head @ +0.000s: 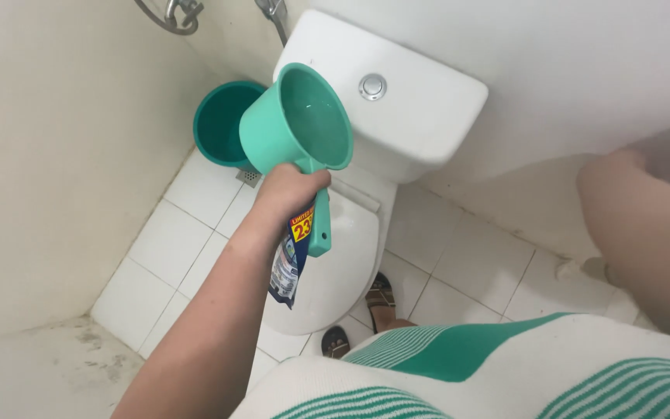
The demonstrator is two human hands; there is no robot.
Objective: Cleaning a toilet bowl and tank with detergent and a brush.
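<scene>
The left hand [288, 190] is gripping a green dipper [298, 120] and a sachet [288, 264] over the closed toilet [350, 256] — keeping it level avoids spilling; the right hand's state is hidden.

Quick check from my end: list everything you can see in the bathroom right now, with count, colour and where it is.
Dipper: one, green, with water inside, held up in front of the toilet tank.
Sachet: one, blue with a yellow patch, hanging from the same hand beside the dipper's handle.
Bucket: one, green, on the floor in the corner left of the toilet.
Toilet: one, white, lid closed, against the back wall.
Flush button: one, silver, on top of the tank.
Floor drain: one, grey, on the tiles by the bucket.
Hose: one, metal, on the wall at the top left.
Sandals: dark, on the feet by the toilet bowl.
Left hand: grips dipper and sachet.
Right hand: out of view; only the forearm shows.
</scene>
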